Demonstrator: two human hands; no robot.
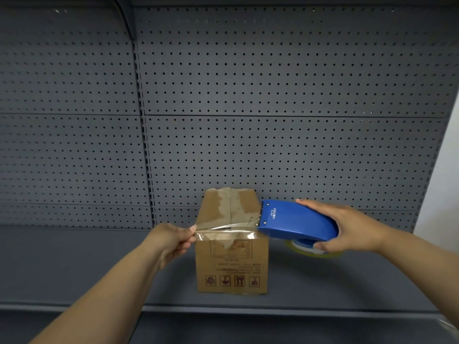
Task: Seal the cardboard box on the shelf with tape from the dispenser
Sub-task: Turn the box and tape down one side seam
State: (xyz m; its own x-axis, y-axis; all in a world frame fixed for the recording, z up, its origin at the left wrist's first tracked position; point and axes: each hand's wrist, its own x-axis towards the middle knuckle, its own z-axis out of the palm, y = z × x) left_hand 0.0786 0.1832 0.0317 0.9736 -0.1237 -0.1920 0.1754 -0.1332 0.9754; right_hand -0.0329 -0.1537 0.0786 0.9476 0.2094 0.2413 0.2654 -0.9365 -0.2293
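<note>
The left hand [171,240] pinches the loose end of a clear strip of tape [224,232] between thumb and fingers. The tape stretches across the front top edge of the cardboard box [232,259]. The box sits on the grey shelf [74,269], near the wall with little holes [273,95]. The right hand [347,227] wraps tightly around the blue tape dispenser [295,220], just beside the box's right top corner.
</note>
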